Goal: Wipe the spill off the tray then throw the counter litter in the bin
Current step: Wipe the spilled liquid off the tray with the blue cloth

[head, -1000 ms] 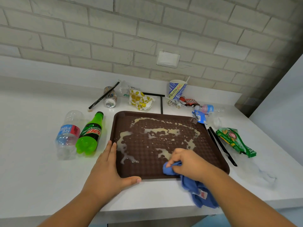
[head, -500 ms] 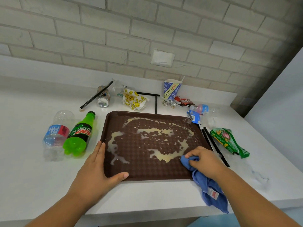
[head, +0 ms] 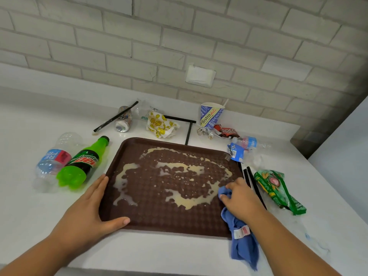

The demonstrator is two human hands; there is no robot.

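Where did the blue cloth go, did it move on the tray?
Yes. The right hand slid the blue cloth rightward across the tray, from near its middle to its right edge beside the black sticks.

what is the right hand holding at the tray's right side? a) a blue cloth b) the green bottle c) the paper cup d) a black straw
A: the right hand has its fingers curled round the blue cloth on the right edge of the tray, just beside the pale spill.
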